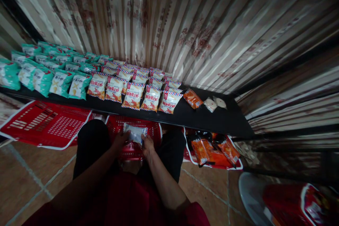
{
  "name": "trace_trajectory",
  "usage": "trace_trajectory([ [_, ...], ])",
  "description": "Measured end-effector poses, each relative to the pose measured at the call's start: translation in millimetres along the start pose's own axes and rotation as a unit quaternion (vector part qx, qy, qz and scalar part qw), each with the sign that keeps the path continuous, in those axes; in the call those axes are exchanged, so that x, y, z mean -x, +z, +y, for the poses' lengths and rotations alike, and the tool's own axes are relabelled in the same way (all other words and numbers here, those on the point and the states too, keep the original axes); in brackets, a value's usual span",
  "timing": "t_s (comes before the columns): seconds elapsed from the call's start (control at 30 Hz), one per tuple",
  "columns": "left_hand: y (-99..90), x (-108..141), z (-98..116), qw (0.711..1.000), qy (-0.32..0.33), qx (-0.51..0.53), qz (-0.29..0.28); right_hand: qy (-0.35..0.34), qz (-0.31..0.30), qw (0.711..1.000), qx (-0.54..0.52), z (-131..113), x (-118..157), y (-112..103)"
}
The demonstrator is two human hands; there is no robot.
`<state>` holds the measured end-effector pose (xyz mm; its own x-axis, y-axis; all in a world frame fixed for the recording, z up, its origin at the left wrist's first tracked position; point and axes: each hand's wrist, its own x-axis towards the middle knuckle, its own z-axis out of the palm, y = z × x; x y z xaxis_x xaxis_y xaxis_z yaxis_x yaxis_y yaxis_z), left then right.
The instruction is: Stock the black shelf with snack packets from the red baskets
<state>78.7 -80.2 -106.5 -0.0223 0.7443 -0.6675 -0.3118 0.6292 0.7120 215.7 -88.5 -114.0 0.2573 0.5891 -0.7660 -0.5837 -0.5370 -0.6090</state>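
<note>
Between my knees, my left hand [122, 140] and my right hand [147, 144] grip the two ends of a snack bag [136, 133], pale and silvery on the side facing me. The bag is over a red plastic basket [155, 127] with a perforated wall. Fingers of both hands are closed on the bag's edges, partly hidden beneath it. Ahead on a black shelf [209, 120] stand rows of white-and-orange snack bags [132, 96] with striped edges, and left of them rows of teal snack bags [58, 82].
An orange packet [192, 99] and two small whitish packets [210, 104] lie on the shelf's right part. Below it, a red basket [215, 164] holds orange and black packets. Another red basket [50, 123] is at left. A pale stool [249, 190] stands at lower right, before a patterned curtain [201, 35].
</note>
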Motion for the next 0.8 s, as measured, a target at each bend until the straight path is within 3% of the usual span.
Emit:
trace_trajectory([
  [0.1,-0.1,4,2,0.999,-0.002,0.043,-0.022,-0.012,-0.006,1.0,0.005,0,3,-4],
  [0.27,-5.7,8,7,0.999,0.006,-0.003,-0.034,-0.042,-0.014,0.999,-0.012,-4,12,-7],
  [0.57,-10.4,14,8,0.998,0.015,0.002,-0.057,-0.057,-0.03,0.998,-0.017,-12,20,-11],
  [0.8,-21.6,16,10,0.997,0.033,-0.02,-0.074,-0.044,-0.098,0.994,-0.008,-21,28,-14],
])
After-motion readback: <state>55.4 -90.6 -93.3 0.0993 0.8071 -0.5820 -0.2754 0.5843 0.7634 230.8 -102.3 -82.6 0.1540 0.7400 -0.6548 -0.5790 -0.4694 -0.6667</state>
